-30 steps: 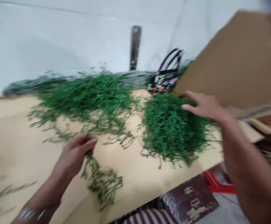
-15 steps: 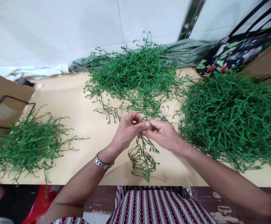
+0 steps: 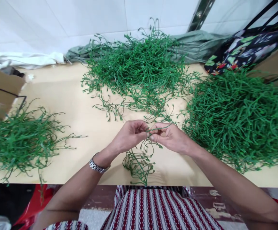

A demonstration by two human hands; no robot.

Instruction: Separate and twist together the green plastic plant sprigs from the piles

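My left hand [image 3: 128,136], with a metal watch on the wrist, pinches thin green artificial stems between thumb and fingers. Just to its right, my right hand [image 3: 173,139] is closed in a pinch on a green stem [image 3: 161,128] that runs across its fingers. The fingertips of both hands nearly meet, so the exact joint between the stems is hidden. Below them a small bunch of branching green stems [image 3: 139,166] with little knobbed tips hangs or lies near the table's front edge; I cannot tell which.
Loose stems form a heap [image 3: 139,64] at the back of the table [image 3: 69,86]. A larger pile [image 3: 244,118] is at the right, and another pile [image 3: 21,140] at the left beside a cardboard box [image 3: 7,80]. Floral cloth [image 3: 244,51] lies back right. Part of another person shows lower left.
My hands have drawn slightly apart at the fingertips, and a stem now shows across the right fingers. The small bunch has shifted left, and the whole view has moved a little.
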